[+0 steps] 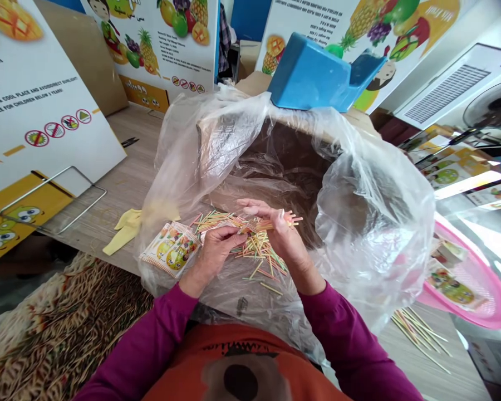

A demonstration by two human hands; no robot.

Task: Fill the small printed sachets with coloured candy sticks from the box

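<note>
My right hand (281,234) is closed around a bundle of thin pastel candy sticks (265,225), with their tips poking out past the thumb on the right. At the bundle's left end, my left hand (222,245) pinches with thumb and forefinger; what sits between those fingertips is too small to make out. Beneath both hands lies a loose pile of candy sticks (265,259), pink, yellow and green, on clear plastic. A stack of printed packets (171,249) lies left of my left hand, partly under the plastic sheet.
Clear plastic sheeting (367,223) lines an open cardboard box ahead. On its far rim rests a blue tape dispenser (311,75). A pink basket (480,289) holds packets at right, near more sticks (421,334). Yellow gloves (125,229) and a wire stand (54,200) are left.
</note>
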